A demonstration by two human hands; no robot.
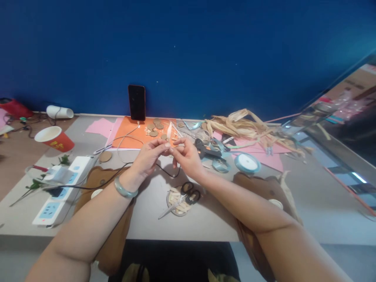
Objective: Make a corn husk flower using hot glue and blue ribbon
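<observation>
My left hand (pixel 148 156), with a jade-coloured bangle (pixel 125 188) on its wrist, is closed in a pinch over the middle of the table. Facing it, my right hand (pixel 186 156) is pinched too, and the fingertips of both nearly meet. A pale, petal-shaped piece of dried husk (pixel 169 129) rises from between them; its lower end is hidden by the fingers. Below the hands, scissors with black handles (pixel 190 193) lie across a small round dish (pixel 179 201) of cut pale strips. A black glue gun (pixel 208 150) lies just right of my right hand.
A dark phone (pixel 137 102) leans on the blue wall behind orange paper (pixel 126 131) with several round brown discs. Dried husks (pixel 243 121) and a ribbon spool (pixel 247 162) are at right. A power strip (pixel 63 192), cables and a red paper cup (pixel 55 139) stand left.
</observation>
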